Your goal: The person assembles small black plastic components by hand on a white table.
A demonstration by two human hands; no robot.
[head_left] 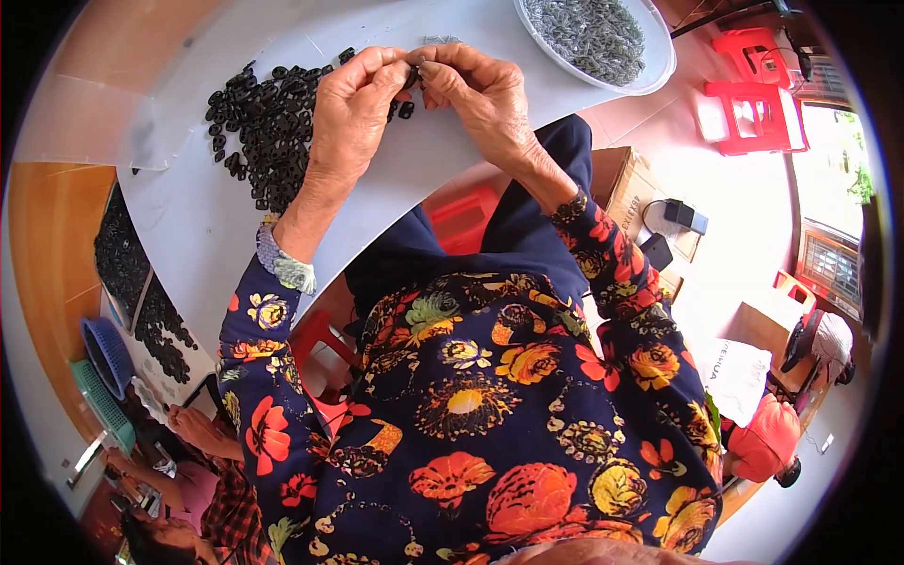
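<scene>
My left hand (353, 108) and my right hand (476, 89) meet above a white table sheet (198, 217), fingertips pinched together on a small black part (412, 75). A heap of small black ring-shaped parts (268, 122) lies on the sheet just left of my left hand, with a few loose ones under the fingers. At the top right stands a white bowl (659, 71) filled with small grey-green pieces (589, 33). My forearms wear dark sleeves with a bright flower print.
More black parts (141, 292) lie along the table's left side, beside a blue basket (105, 353) and a green basket (99, 400). Another person's hands (198, 428) work at lower left. Red stools (753, 89), cardboard boxes (640, 188) and a second person in orange (767, 438) are on the right.
</scene>
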